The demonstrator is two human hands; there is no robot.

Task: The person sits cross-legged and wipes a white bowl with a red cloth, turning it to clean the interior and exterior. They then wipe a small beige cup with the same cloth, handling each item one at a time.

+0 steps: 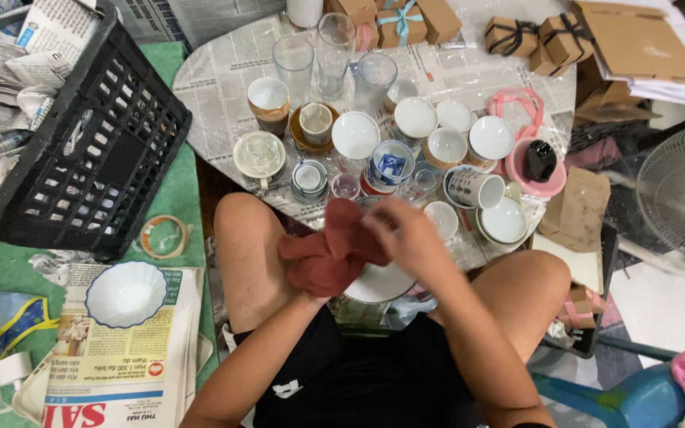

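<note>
Low in the middle of the frame, the person's left hand [311, 265] is lying buried under a dark red cloth [334, 246], so whether its fingers are spread or closed cannot be told; the cloth is bunching over the left edge of a white plate [382, 284] that is sitting between the bare knees. The right hand [406, 234] is resting on top, its fingers curling down and pressing onto the cloth and the plate's upper rim, blurred with motion. Just above the hands, a round table [216, 79] covered in newspaper is crowding the upper centre with white cups, bowls and clear glasses [293, 63]. A black plastic crate [97, 150] stuffed with crumpled newspaper is filling the upper left. At lower left, a white scalloped bowl [126, 294] is sitting on a folded newspaper, with a roll of tape [164, 236] lying just above it on the green floor mat.
</note>
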